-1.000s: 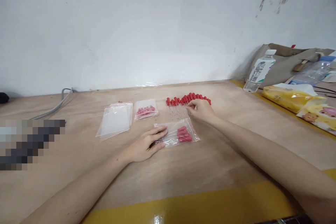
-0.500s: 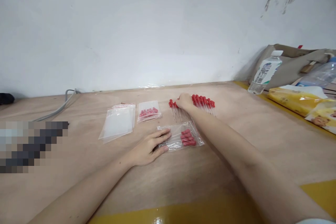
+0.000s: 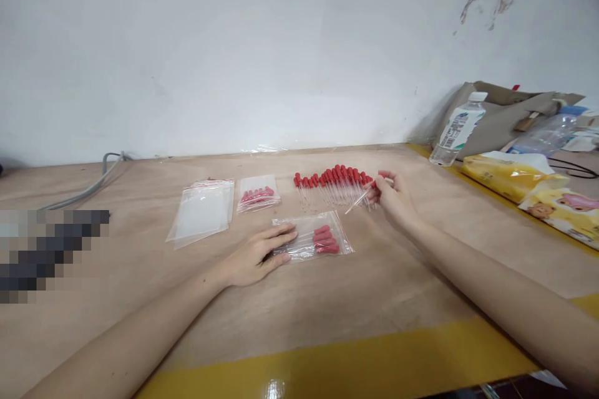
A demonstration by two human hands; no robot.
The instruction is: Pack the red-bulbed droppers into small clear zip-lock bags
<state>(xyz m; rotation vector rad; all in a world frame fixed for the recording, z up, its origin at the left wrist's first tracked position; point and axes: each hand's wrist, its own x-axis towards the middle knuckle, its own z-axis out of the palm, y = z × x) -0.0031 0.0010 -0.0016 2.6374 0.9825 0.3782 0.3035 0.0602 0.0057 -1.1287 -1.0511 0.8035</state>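
A: What are you doing with your left hand [image 3: 253, 255]?

B: You are resting it palm down, fingers slightly spread and thumb standing apart, on the left end of a clear zip bag [image 3: 306, 243]. You are touching the bag rather than gripping it.

A: And what is that bag holding?

B: Several red bulbs [image 3: 326, 240] are lying stacked inside, toward the red-lined edge on the right, and their thin tubes are running left toward your fingers.

A: How are you gripping with your right hand [image 3: 395, 199]?

B: You are pinching one dropper [image 3: 358, 201] near its red end between thumb and fingers. Its clear tube is slanting down to the left, just beside the right end of the dropper row [image 3: 334, 181]. I cannot tell whether it is touching the others.

A: How are those lying?

B: They are lying side by side on the table [image 3: 290, 312], red ends toward the wall [image 3: 234, 50], tubes pointing toward you.

A: What else is lying near you?

B: A smaller bag [image 3: 258, 193] showing red bulbs is lying left of the row, and flat clear bags [image 3: 201, 215] are overlapping left of that. A bottle [image 3: 457, 131] is standing well apart, far right.
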